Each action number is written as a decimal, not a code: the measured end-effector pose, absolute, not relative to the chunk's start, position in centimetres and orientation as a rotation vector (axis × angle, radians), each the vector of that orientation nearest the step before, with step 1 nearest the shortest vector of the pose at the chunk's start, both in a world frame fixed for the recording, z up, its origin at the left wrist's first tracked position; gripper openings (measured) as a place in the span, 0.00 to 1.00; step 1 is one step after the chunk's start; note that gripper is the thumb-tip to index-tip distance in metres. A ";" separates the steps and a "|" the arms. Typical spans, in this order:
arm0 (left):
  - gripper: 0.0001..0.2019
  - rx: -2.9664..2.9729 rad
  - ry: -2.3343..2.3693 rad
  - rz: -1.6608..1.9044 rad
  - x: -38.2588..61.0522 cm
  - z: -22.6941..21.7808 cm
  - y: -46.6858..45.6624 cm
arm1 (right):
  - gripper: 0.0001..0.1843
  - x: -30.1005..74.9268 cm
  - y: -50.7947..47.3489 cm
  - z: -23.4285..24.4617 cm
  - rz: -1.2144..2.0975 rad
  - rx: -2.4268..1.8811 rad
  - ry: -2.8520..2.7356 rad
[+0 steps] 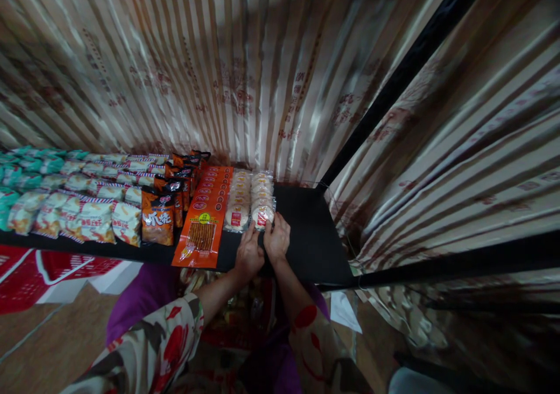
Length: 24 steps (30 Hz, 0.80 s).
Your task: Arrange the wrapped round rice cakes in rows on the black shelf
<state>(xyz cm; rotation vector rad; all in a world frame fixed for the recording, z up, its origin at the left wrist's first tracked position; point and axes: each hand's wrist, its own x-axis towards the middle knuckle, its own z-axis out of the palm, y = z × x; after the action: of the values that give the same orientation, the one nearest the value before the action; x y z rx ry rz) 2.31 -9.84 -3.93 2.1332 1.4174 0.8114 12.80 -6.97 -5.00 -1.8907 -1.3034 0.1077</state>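
Cake packets (262,212) lie in two front-to-back rows on the black shelf (315,236), apparently for display; the right hand (276,237) and left hand (248,257), fingers loosely extended, press the front packets, gripping nothing.

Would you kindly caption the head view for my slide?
Left hand and right hand at the front cake packets on a black shelf beside orange packs.

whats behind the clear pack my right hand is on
A row of like packs runs back to the striped curtain. The right hand covers the pack's front edge.
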 end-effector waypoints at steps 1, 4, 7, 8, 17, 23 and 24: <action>0.26 2.134 1.420 0.816 2.3 -4.0 -9.9 | 0.25 12.8 -7.0 -4.9 0.112 -1.889 -1.301; 0.26 2.123 1.420 0.834 2.3 -4.0 -10.0 | 0.27 12.8 -7.2 -4.6 0.121 -1.870 -1.254; 0.24 2.118 1.402 0.849 2.2 -4.0 -10.3 | 0.27 13.0 -7.5 -4.4 0.157 -1.814 -1.144; 0.23 2.122 1.395 0.854 2.1 -3.9 -10.3 | 0.27 13.1 -7.6 -4.3 0.173 -1.784 -1.102; 0.15 2.281 1.191 0.861 0.5 -3.6 -14.1 | 0.22 10.9 -11.5 -2.3 0.320 -1.562 -0.933; 0.12 2.425 0.827 0.523 -4.0 -5.9 -19.8 | 0.20 6.9 -19.0 -4.5 0.491 -1.457 -0.992; 0.13 2.426 0.809 0.430 -4.9 -6.6 -20.4 | 0.18 6.5 -20.1 -5.4 0.495 -1.497 -1.028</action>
<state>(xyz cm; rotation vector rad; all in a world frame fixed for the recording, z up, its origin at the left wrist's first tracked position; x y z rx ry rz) -4.90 -20.39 -6.56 2.4259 0.8086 0.4300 6.46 -20.14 -5.38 -1.4969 -1.0276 0.4949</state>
